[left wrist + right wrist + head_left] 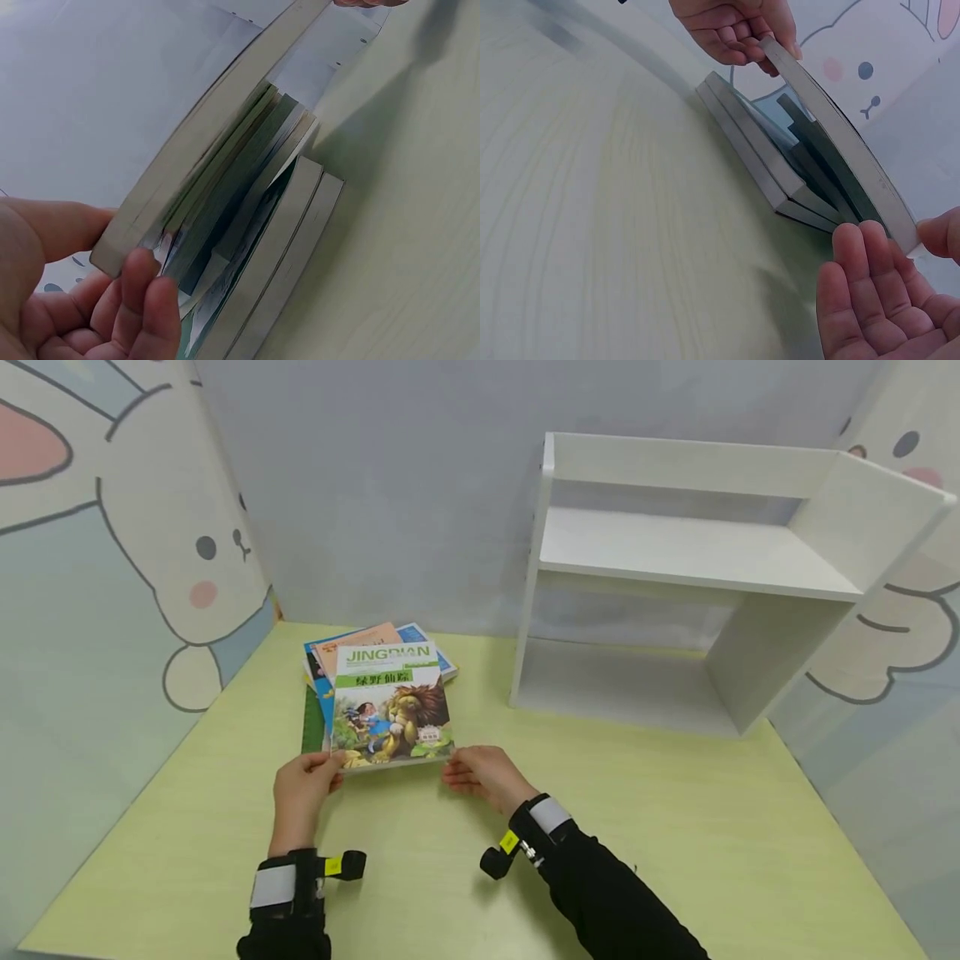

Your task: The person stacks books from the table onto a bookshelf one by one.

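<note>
A picture book with a lion and a child on its cover lies at the top of a book stack, its near edge lifted. My left hand pinches its near left corner, thumb on the cover and fingers below. At the near right corner my right hand pinches it the same way. In the left wrist view the raised book's page edge stands apart from the books underneath. The right wrist view shows the book between thumb and fingers of the right hand.
Under the held book, several books lie fanned out, with orange, blue and green covers showing. A white two-tier shelf stands at the back right of the pale yellow-green table. Walls with rabbit drawings border both sides.
</note>
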`<state>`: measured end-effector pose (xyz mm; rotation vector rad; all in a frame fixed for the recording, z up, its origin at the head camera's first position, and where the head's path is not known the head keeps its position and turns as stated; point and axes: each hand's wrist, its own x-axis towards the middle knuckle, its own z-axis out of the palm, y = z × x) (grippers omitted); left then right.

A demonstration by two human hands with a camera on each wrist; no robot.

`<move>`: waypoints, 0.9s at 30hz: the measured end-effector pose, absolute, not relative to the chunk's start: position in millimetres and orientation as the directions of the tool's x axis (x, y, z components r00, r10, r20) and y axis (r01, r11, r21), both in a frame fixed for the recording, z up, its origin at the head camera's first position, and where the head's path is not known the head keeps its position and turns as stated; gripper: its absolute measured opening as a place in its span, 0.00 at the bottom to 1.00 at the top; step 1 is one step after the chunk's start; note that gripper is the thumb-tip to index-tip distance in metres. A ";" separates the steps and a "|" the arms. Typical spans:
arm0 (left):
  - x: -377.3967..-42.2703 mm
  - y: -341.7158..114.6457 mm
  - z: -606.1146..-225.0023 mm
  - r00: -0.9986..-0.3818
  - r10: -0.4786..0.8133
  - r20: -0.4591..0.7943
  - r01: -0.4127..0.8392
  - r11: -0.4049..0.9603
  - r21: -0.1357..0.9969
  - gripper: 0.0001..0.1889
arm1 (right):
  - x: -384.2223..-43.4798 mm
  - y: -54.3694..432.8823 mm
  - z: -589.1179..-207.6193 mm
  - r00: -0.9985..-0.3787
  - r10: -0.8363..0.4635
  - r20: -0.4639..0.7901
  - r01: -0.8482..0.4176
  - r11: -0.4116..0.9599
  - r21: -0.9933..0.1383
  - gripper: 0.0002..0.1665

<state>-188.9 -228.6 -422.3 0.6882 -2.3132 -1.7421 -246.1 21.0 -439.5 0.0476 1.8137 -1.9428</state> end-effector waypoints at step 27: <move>-147.1 -193.7 -434.6 -0.886 -0.426 -0.184 -0.233 0.067 0.970 0.20 | -234.5 43.0 -446.0 -0.902 -0.292 -0.319 0.349 -0.055 -0.936 0.17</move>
